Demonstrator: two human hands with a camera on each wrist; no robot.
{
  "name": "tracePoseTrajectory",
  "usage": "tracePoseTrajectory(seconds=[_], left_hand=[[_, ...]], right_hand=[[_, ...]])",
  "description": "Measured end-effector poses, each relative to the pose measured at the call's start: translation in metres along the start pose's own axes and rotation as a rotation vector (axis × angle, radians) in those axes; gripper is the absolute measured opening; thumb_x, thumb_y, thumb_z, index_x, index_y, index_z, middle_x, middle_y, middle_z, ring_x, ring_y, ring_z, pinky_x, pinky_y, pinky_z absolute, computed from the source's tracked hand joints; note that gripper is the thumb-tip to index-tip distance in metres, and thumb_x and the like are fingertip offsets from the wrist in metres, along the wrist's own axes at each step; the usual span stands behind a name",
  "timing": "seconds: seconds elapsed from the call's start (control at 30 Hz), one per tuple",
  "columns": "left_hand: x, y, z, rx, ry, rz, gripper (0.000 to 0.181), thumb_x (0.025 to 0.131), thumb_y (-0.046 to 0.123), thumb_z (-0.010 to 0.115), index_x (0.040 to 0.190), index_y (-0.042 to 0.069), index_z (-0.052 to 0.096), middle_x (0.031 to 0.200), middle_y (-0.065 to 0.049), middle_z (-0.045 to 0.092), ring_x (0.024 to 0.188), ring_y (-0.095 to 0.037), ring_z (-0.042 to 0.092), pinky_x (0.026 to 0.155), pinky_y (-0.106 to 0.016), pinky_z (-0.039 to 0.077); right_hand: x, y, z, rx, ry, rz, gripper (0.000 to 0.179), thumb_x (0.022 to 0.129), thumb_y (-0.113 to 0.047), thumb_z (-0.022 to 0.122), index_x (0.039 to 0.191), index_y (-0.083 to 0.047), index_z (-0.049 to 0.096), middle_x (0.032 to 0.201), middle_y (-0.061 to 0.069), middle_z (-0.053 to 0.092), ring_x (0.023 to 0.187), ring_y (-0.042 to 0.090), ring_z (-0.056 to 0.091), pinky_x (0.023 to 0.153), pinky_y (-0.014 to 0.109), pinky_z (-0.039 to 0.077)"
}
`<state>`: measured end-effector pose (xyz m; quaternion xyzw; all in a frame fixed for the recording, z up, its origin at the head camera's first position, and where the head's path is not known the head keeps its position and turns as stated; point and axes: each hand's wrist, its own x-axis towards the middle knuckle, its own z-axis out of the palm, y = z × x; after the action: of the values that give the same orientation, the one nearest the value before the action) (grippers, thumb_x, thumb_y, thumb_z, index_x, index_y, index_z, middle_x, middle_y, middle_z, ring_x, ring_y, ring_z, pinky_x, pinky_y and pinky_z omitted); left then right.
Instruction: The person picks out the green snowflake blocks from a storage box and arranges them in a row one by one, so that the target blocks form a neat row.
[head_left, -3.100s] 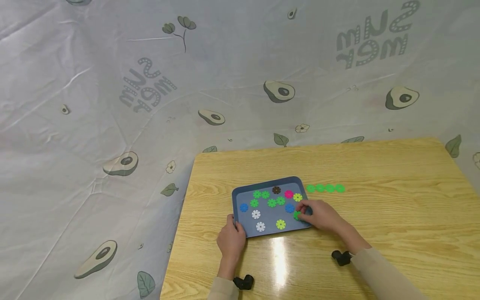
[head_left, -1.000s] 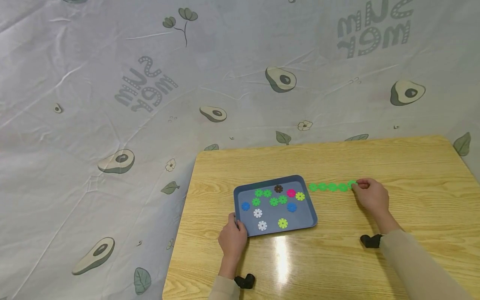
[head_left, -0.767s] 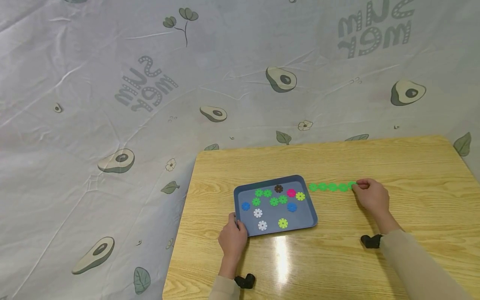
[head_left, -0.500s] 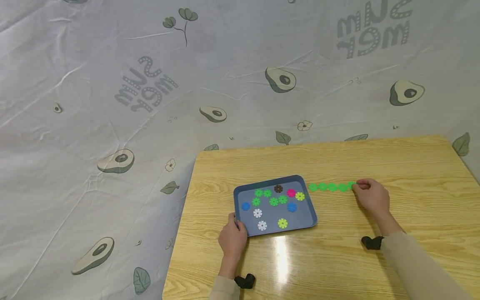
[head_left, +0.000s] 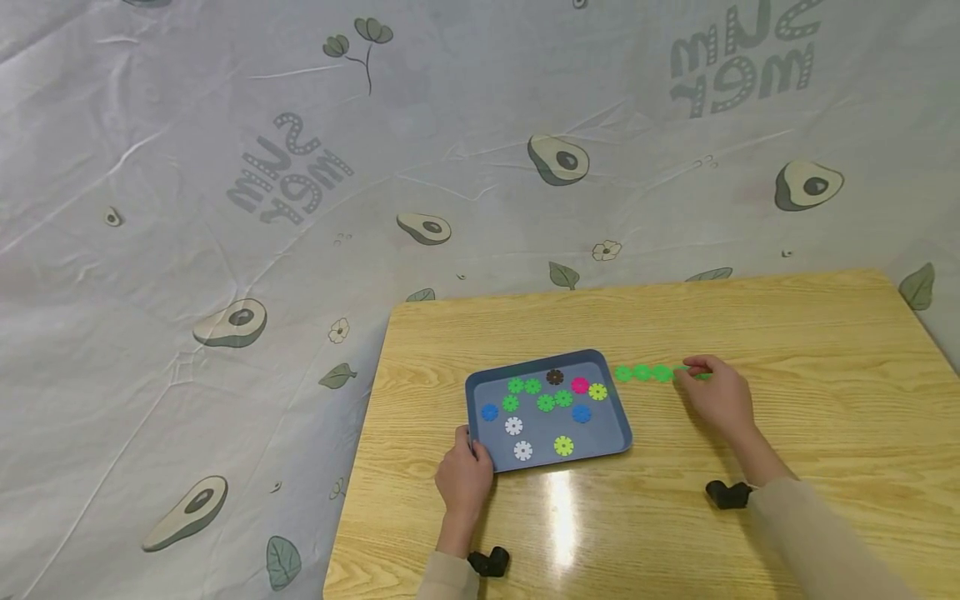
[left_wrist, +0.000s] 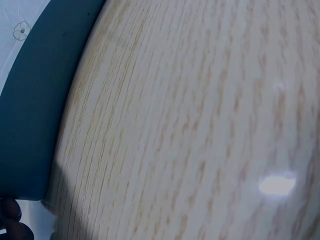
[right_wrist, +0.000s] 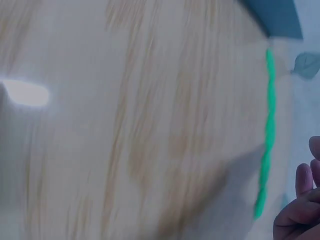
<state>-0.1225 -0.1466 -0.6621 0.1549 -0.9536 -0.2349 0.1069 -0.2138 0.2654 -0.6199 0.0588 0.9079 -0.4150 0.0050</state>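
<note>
A grey-blue tray [head_left: 603, 437] rests on the table, and my left hand [head_left: 463, 479] grips its near left corner with the thumb over the rim. Notched plastic discs lie flat inside: several green ones [head_left: 546, 402], white [head_left: 522, 451], blue [head_left: 581, 413], yellow [head_left: 563, 446], pink [head_left: 580, 385] and brown [head_left: 554, 377]. To the tray's right runs a line of green notched discs [head_left: 642, 372]. My right hand [head_left: 718, 398] hovers over the line's right end, partly hiding it. In the right wrist view, its loosely bent fingers [right_wrist: 304, 177] hold nothing, apart from the green line [right_wrist: 270, 115].
The wooden table [head_left: 825, 417] reaches back to a pale patterned cloth [head_left: 480, 125] hanging behind it and on the left. Black wrist cameras [head_left: 727, 494] are strapped to both forearms, below beige sleeves.
My right hand took a green disc from the tray, set it at the line's right end, let go and has shifted slightly left. My left hand stays on the tray.
</note>
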Motion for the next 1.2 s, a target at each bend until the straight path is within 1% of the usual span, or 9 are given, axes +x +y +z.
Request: tracePoseTrajectory(seconds=[0.1,0.2,0.4,0.53,0.67,0.77,0.83,0.97,1.2], left_hand=[[0.000,0.000,0.000,0.000,0.003,-0.001,0.023,0.096,0.020,0.063,0.116,0.010,0.068,0.058,-0.006,0.057,0.046,-0.023,0.052,0.043,-0.040,0.035],[0.001,0.000,0.000,-0.002,0.004,-0.003,0.023,0.096,0.020,0.063,0.116,0.010,0.068,0.059,-0.006,0.058,0.046,-0.023,0.053,0.043,-0.040,0.035],[0.001,-0.001,0.000,-0.006,0.001,-0.010,0.023,0.097,0.020,0.062,0.118,0.011,0.068,0.058,-0.005,0.057,0.046,-0.022,0.051,0.043,-0.040,0.035],[0.001,-0.002,0.001,-0.006,-0.002,-0.011,0.023,0.097,0.020,0.062,0.117,0.011,0.068,0.058,-0.005,0.057,0.046,-0.022,0.051,0.042,-0.040,0.035],[0.001,-0.003,0.002,0.000,-0.002,-0.010,0.022,0.097,0.020,0.062,0.116,0.011,0.068,0.058,-0.005,0.056,0.045,-0.022,0.051,0.042,-0.040,0.034],[0.002,-0.003,0.003,0.004,0.003,-0.005,0.022,0.096,0.020,0.062,0.116,0.011,0.068,0.057,-0.005,0.055,0.045,-0.022,0.051,0.043,-0.040,0.035],[0.002,-0.003,0.002,0.002,0.005,-0.004,0.022,0.096,0.020,0.062,0.116,0.011,0.068,0.057,-0.005,0.055,0.045,-0.022,0.051,0.043,-0.040,0.035],[0.001,-0.003,0.002,0.003,0.003,-0.004,0.022,0.097,0.020,0.062,0.116,0.011,0.068,0.058,-0.005,0.056,0.045,-0.021,0.050,0.042,-0.039,0.034],[0.001,-0.002,0.001,-0.008,0.005,-0.005,0.023,0.097,0.020,0.062,0.117,0.011,0.068,0.059,-0.006,0.059,0.046,-0.023,0.052,0.042,-0.040,0.034]], right_hand=[[-0.001,-0.017,0.010,-0.003,-0.004,-0.021,0.046,0.105,-0.038,0.061,0.130,0.000,0.064,0.115,0.019,0.068,0.090,0.029,0.062,0.069,0.036,0.044],[-0.001,-0.034,0.022,0.012,-0.024,-0.045,0.045,0.104,-0.036,0.062,0.130,-0.001,0.064,0.114,0.018,0.068,0.087,0.030,0.062,0.070,0.038,0.044],[-0.006,-0.069,0.048,0.038,-0.079,-0.084,0.038,0.101,-0.029,0.069,0.127,-0.003,0.067,0.111,0.014,0.069,0.069,0.019,0.057,0.063,0.035,0.044],[-0.010,-0.084,0.068,0.060,-0.114,-0.130,0.034,0.099,-0.022,0.072,0.125,-0.002,0.068,0.109,0.013,0.069,0.060,0.022,0.050,0.062,0.038,0.042],[-0.011,-0.093,0.087,0.058,-0.130,-0.182,0.031,0.098,-0.019,0.074,0.123,-0.001,0.070,0.108,0.013,0.070,0.083,0.032,0.062,0.078,0.048,0.046],[-0.010,-0.097,0.099,0.048,-0.144,-0.217,0.032,0.097,-0.019,0.075,0.122,0.000,0.070,0.108,0.014,0.071,0.103,0.036,0.065,0.089,0.054,0.047],[-0.010,-0.100,0.106,0.051,-0.161,-0.228,0.033,0.096,-0.019,0.076,0.122,0.001,0.070,0.108,0.014,0.071,0.104,0.036,0.065,0.089,0.054,0.047],[-0.010,-0.103,0.119,0.018,-0.204,-0.245,0.034,0.093,-0.020,0.078,0.120,-0.001,0.072,0.099,0.009,0.070,0.091,0.028,0.064,0.082,0.048,0.049],[-0.010,-0.106,0.142,-0.056,-0.308,-0.256,0.035,0.092,-0.024,0.079,0.120,-0.004,0.072,0.079,-0.001,0.054,0.066,0.016,0.047,0.064,0.035,0.039]])
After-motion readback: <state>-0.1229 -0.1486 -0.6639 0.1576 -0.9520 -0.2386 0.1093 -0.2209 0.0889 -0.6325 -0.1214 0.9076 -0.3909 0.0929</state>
